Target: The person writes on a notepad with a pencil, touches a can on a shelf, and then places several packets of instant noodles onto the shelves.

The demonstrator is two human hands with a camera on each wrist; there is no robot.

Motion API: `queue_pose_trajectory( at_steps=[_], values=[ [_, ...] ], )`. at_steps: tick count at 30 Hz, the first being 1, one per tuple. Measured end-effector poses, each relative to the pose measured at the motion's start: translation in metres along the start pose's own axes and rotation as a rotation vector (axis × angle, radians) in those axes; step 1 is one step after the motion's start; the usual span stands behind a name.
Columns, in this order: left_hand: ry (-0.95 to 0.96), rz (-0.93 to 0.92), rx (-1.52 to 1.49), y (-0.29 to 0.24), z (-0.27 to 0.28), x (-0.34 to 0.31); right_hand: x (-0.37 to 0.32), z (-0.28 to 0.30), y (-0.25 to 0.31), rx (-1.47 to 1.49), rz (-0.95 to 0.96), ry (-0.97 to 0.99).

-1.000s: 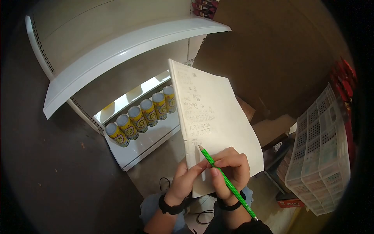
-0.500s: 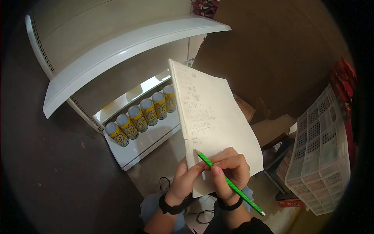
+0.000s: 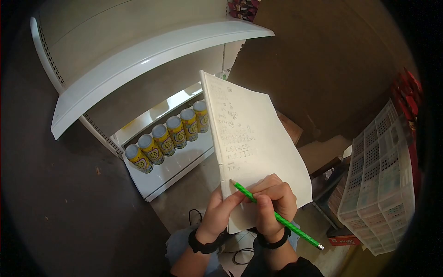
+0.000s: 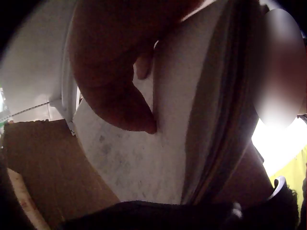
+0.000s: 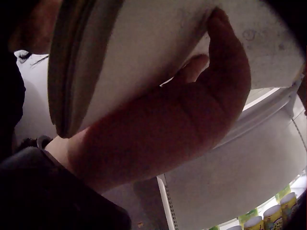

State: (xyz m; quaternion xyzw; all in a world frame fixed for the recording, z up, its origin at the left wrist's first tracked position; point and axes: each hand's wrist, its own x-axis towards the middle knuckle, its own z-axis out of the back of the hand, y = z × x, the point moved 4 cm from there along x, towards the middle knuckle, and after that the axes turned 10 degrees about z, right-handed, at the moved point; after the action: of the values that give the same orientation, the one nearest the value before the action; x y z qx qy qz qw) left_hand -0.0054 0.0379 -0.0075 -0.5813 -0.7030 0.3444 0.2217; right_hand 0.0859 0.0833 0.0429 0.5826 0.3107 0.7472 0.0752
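Observation:
A notebook, folded to one page with rows of handwriting in pencil, is held up in front of the body. My left hand grips its lower left corner, the thumb lying over the page. In my right hand a green pencil is pinched between thumb and fingers. The sharpened tip is at the page's left side, just below the lowest written line. Both hands meet near the bottom of the page. In the left wrist view the notebook's page shows beside a dark, shadowed thumb; no pencil is visible there.
Several yellow cans stand in a row on a low white shelf, under an upper shelf. At the right are stacked translucent crates and red packets. Brown cardboard stands behind. A black cable lies below.
The pencil tip has moved down and slightly left, from the last written line to below it. Its back end has swung right and up, and the right thumb has shifted. The left hand stays put.

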Motion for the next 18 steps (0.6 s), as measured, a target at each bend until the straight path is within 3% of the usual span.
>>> queue_pose_trajectory(
  at_steps=[18],
  values=[
    [0.032, 0.026, 0.025, 0.001, 0.0003, -0.0003, -0.0043, 0.0003, -0.0012, 0.032, -0.076, -0.06]
  ],
)
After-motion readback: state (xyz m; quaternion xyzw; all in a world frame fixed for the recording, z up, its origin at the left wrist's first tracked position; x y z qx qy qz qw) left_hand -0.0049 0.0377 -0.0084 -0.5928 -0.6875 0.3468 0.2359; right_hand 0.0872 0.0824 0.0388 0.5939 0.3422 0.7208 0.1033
